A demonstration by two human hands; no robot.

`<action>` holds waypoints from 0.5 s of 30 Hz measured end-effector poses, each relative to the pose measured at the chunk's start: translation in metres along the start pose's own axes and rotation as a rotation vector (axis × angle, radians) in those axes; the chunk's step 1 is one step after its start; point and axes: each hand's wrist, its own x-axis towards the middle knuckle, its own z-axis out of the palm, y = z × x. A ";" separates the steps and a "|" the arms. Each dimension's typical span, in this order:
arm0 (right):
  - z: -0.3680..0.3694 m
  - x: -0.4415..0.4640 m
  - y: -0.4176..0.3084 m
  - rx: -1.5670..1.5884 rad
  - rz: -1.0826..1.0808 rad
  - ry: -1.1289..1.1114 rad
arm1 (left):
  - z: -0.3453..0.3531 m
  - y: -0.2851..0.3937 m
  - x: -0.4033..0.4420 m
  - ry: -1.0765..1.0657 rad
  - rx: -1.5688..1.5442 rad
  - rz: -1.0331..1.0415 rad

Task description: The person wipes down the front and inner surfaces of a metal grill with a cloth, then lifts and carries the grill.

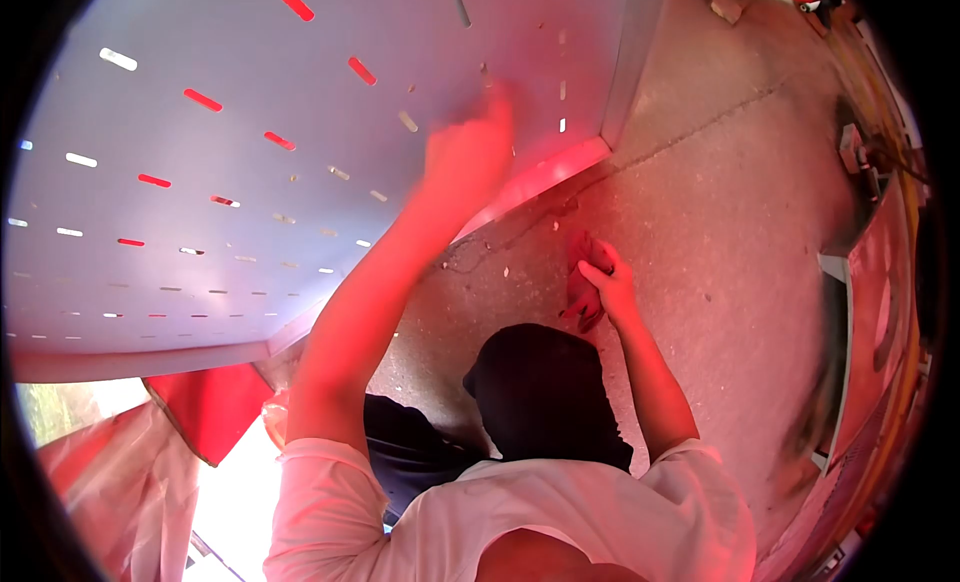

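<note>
My left hand [465,152] is raised against a large pale metal panel [330,112] with rows of slots. It is smeared by motion. One finger seems to stretch up toward the slots and the others look curled, but whether it holds anything is not clear. My right hand [614,285] is lower and to the right, over the floor. Its fingers and thumb close around a crumpled dark red cloth-like thing [580,307], perhaps a glove. Part of that thing is hidden by the hand.
Concrete floor [700,212] with a crack runs below and right of the panel. A metal frame or rack [865,312] stands along the right edge. At lower left are a red sheet [215,407] and translucent plastic [140,482]. Reddish light covers the scene.
</note>
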 end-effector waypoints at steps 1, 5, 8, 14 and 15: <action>0.001 0.006 -0.010 0.074 0.023 -0.002 | 0.002 0.002 -0.014 -0.075 0.021 0.034; 0.013 0.056 -0.057 0.112 -0.226 0.091 | 0.039 -0.017 -0.089 -0.209 0.012 0.183; 0.037 0.107 -0.106 0.097 -0.466 0.206 | 0.059 -0.024 -0.148 -0.573 0.010 0.099; 0.160 0.119 -0.077 -0.328 -0.498 0.290 | 0.120 -0.048 -0.249 -0.600 -0.071 0.134; 0.163 0.095 -0.065 -0.401 -0.459 0.038 | 0.115 -0.043 -0.249 -0.683 -0.066 0.106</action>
